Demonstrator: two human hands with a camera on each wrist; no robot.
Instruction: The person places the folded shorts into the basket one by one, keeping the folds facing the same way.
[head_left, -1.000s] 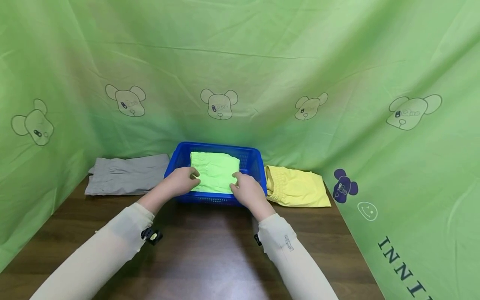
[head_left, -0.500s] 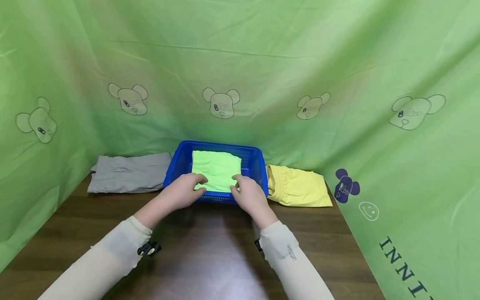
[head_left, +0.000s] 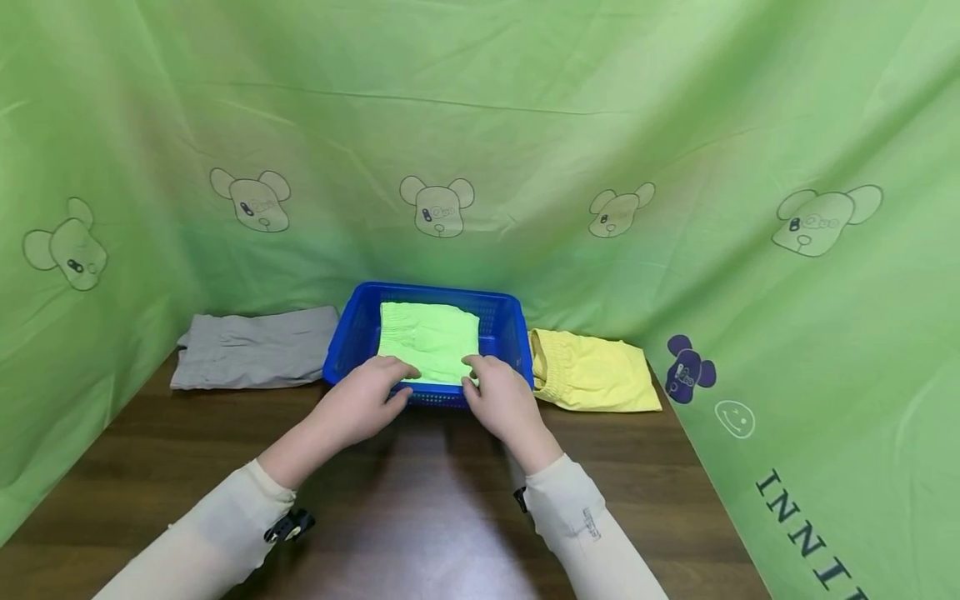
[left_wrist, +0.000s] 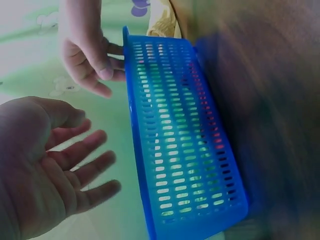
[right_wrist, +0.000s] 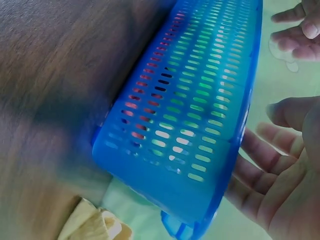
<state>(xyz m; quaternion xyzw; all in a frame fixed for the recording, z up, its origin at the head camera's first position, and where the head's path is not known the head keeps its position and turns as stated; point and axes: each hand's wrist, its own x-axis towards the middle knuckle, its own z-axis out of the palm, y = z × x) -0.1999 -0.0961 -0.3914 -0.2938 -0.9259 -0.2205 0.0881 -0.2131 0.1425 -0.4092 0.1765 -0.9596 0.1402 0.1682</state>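
Observation:
A folded lime-green garment with a gathered waistband (head_left: 427,333) lies in the blue plastic basket (head_left: 349,333). My left hand (head_left: 358,402) hovers at the near rim, left of the middle. In the left wrist view its fingers (left_wrist: 92,170) are spread, holding nothing and apart from the basket wall. Across from it, my right hand (head_left: 506,404) reaches over the near right rim with loosely bent fingers. The right wrist view shows these fingers (right_wrist: 260,150) partly behind the rim, with nothing visible in their grasp. Red material (right_wrist: 137,107) shows through the slots low in the basket.
A folded grey garment (head_left: 258,350) lies left of the basket. On its right is a folded yellow garment (head_left: 600,375) with an elastic waistband. All stand on a dark wooden table (head_left: 427,508). A green printed curtain (head_left: 480,150) hangs behind and at both sides.
Both hands have drawn back toward the near rim, the left hand more. The lime-green garment has stayed in the basket, and the basket stands where it was.

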